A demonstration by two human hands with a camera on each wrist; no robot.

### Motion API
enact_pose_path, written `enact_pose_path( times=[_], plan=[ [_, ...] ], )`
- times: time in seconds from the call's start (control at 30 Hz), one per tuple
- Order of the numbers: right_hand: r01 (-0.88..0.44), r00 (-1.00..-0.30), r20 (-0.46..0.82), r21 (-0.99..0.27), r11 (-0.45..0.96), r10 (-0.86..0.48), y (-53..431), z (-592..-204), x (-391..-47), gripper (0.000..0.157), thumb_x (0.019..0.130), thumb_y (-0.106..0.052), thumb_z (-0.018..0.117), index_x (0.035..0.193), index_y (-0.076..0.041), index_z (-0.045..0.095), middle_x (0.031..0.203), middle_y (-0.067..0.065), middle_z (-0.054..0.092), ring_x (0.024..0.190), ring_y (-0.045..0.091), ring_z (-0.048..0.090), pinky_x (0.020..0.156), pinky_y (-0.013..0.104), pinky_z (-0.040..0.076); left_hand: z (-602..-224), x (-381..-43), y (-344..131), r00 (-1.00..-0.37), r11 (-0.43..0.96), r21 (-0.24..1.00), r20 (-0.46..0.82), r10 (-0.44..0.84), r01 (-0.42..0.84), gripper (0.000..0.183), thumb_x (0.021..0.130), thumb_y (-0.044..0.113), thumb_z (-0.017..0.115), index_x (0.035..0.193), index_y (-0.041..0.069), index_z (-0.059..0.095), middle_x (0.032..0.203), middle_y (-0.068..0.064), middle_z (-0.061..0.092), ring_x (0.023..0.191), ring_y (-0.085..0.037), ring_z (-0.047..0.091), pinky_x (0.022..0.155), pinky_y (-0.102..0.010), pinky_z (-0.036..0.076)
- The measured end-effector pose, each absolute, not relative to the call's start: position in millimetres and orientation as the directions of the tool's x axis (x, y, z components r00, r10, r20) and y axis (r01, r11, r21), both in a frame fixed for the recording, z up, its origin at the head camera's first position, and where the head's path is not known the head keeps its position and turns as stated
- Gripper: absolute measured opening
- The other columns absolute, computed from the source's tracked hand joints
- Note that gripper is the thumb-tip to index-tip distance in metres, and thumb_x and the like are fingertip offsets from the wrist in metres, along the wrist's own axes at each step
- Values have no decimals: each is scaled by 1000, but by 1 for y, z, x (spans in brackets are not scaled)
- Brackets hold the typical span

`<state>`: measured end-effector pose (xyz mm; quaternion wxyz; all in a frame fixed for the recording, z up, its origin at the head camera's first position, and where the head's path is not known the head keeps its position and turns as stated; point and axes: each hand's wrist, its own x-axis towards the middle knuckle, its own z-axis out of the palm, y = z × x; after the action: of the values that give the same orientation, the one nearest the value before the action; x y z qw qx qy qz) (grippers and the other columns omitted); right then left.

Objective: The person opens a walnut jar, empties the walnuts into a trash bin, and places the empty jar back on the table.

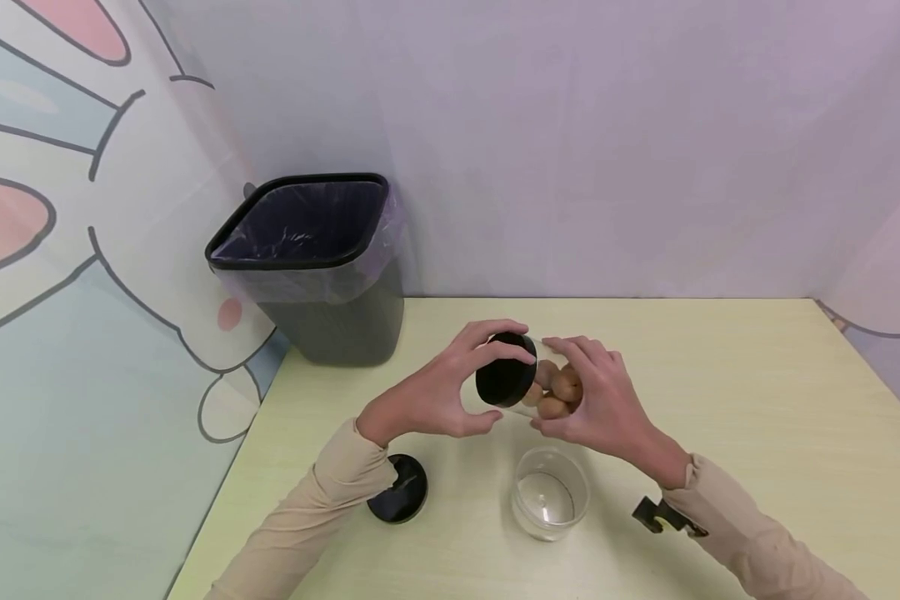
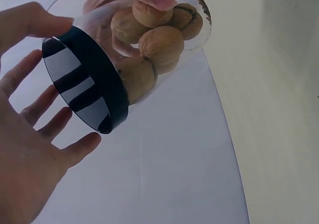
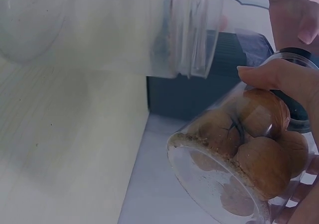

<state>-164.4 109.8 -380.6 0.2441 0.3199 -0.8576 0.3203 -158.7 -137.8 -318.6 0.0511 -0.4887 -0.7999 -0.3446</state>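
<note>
A clear jar (image 2: 142, 92) of walnuts (image 3: 264, 159) is held tilted on its side above the table, its black lid (image 1: 504, 379) facing left. My right hand (image 1: 600, 400) grips the jar's base end, thumb and fingers on either side. My left hand (image 1: 453, 387) spreads its fingers around the lid, fingertips right at the rim in the left wrist view. Several walnuts show through the jar wall, and brown crumbs line the base edge. Below the hands an open clear jar (image 1: 523, 508) stands upright on the table.
A second black lid (image 1: 408, 500) lies on the table by the left sleeve, which partly covers it. At the back left stands a grey bin (image 1: 330, 325) with a plastic liner. The pale table (image 1: 720, 375) meets a curtain-like wall behind.
</note>
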Motion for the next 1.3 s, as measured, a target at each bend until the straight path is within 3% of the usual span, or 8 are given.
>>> enact_pose_path(
  times=[0.43, 0.93, 1.13, 1.3],
  plan=[
    [-722, -654, 642, -371, 585, -400, 109, -376, -160, 90, 45, -36, 89, 125, -10, 56, 110, 3, 57, 95, 20, 51, 73, 43, 32, -321, -160, -136, -514, 279, 500, 430, 742, 820, 64, 73, 11, 74, 130, 21, 49, 148, -1, 28, 134, -17, 26, 99, -32, 38],
    [-718, -657, 645, -375, 586, -391, 111, -376, -156, 91, 44, -37, 89, 125, -11, 56, 110, 6, 57, 97, 21, 51, 74, 43, 32, -325, -160, -135, -583, 334, 523, 436, 685, 784, 66, 79, 31, 74, 138, 23, 46, 142, -2, 35, 132, -14, 30, 100, -35, 37],
    [-716, -656, 649, -376, 588, -385, 112, -376, -153, 91, 43, -36, 89, 124, -9, 57, 110, 3, 57, 96, 21, 51, 73, 42, 32, -328, -160, -132, -621, 354, 543, 456, 637, 761, 65, 79, 37, 74, 137, 25, 48, 136, 2, 39, 124, -12, 36, 93, -32, 43],
    [-714, -658, 645, -369, 595, -389, 113, -377, -152, 91, 43, -39, 89, 124, -10, 57, 110, 2, 56, 95, 19, 50, 73, 41, 32, -331, -161, -129, -641, 375, 539, 477, 602, 754, 64, 78, 38, 74, 136, 26, 49, 129, 4, 44, 113, -9, 43, 77, -26, 46]
  ],
)
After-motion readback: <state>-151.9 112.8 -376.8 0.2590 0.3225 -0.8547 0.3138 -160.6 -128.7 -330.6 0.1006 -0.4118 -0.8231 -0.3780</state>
